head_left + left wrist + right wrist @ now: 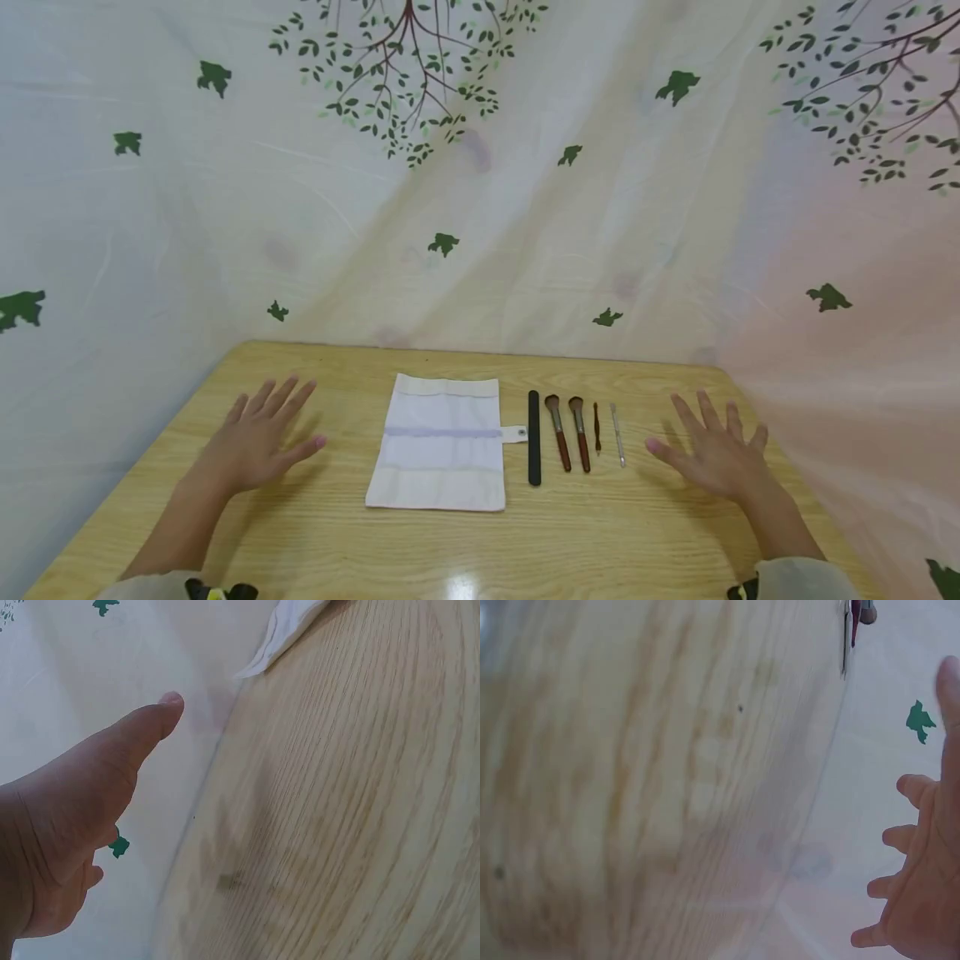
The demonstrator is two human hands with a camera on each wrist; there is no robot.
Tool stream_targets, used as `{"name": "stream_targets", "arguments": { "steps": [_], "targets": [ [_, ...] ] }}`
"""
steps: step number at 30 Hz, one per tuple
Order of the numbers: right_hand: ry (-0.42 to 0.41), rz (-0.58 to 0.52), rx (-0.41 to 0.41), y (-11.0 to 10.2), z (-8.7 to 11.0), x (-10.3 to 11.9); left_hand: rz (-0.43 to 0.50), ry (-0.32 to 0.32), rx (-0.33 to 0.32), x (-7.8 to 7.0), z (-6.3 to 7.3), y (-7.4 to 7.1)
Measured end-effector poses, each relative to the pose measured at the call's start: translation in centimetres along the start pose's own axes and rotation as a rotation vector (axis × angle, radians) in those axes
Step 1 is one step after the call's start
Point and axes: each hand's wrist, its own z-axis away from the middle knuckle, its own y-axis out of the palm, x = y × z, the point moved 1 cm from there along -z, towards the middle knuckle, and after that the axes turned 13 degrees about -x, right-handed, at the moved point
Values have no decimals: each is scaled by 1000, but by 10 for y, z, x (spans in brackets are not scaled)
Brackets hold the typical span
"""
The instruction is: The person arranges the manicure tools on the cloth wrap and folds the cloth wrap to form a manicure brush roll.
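Observation:
My left hand (pixel 251 442) hovers over the table's left side, fingers spread, holding nothing. My right hand (pixel 716 450) mirrors it on the right, palm down with fingers apart. Between them a white cloth roll-up case (pixel 442 475) lies unfolded, its snap strap (pixel 514 434) pointing right. A flat black bar (pixel 534 437) lies beside the strap. Two brushes with reddish-brown handles (pixel 559 435) (pixel 580 435) come after it, bristles toward the back. Farther right lie a short thin brown tool (pixel 597 429) and a slim silvery stick (pixel 618 435), the latter nearest my right hand.
The light wooden table (pixel 330 542) ends at a pale fabric curtain (pixel 510 275) behind it and at both sides. Printed green leaves and branches decorate the curtain. A corner of the white cloth (pixel 281 634) shows at the top of the left wrist view.

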Motion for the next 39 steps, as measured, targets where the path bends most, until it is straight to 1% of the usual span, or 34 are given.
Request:
{"name": "stream_targets", "arguments": {
  "steps": [4, 8, 12, 17, 22, 27, 32, 35, 39],
  "targets": [
    [-2, -34, 18, 2, 0, -3, 55, 19, -40, -2, -1, 7],
    [-21, -64, 28, 4, -2, -3, 113, 20, -47, -6, -4, 15],
    [-58, -51, 13, 5, -4, 1, 164, 12, -52, -13, -12, 22],
    [-110, -50, -26, 5, -9, 11, 233, 12, -52, -23, -24, 30],
    [-145, -60, -38, 6, -17, 25, 324, -13, -8, -30, -34, 36],
    [-147, -78, -27, 9, -27, 36, 417, -39, 58, -33, -44, 44],
    [-147, -80, -11, 11, -38, 49, 455, -70, 104, -34, -53, 52],
    [-155, -67, -10, 11, -44, 59, 478, -64, 110, -37, -58, 58],
    [-169, -61, -5, 14, -52, 73, 506, -31, 117, -43, -63, 64]
  ]
}}
